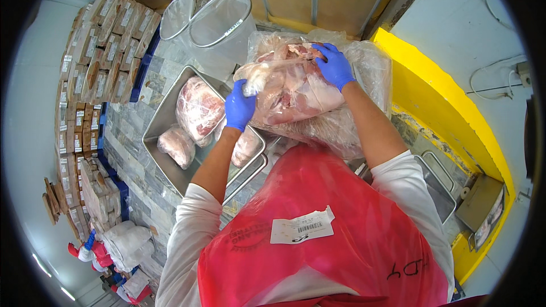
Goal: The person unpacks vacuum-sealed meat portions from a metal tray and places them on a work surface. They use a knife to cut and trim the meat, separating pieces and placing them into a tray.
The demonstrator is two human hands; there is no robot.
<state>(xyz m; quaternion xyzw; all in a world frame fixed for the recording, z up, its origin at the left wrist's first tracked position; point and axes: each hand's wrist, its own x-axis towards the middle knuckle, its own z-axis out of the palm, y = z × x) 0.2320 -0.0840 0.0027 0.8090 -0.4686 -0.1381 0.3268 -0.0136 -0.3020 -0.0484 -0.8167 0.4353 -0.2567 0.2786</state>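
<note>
A large raw cut of meat [307, 88], partly covered by clear plastic, lies in front of me on a heap of plastic sheeting [372, 68]. My left hand [239, 105], in a blue glove, is closed at the near-left side of the cut, pinching bunched clear plastic wrap [255, 81]. On the far right, my blue-gloved right hand [335, 68] bends its fingers over the meat's upper edge and grips it; its fingertips touch the ragged end. What supports the plastic is mostly hidden.
Left of the meat, a metal tub [162, 108] holds several plastic-wrapped cuts [200, 108]. Behind it stands a wire ring frame [220, 20] with clear bags. A yellow barrier [432, 74] curves along the right. Stacked cartons [108, 45] and other people [99, 253] are farther left.
</note>
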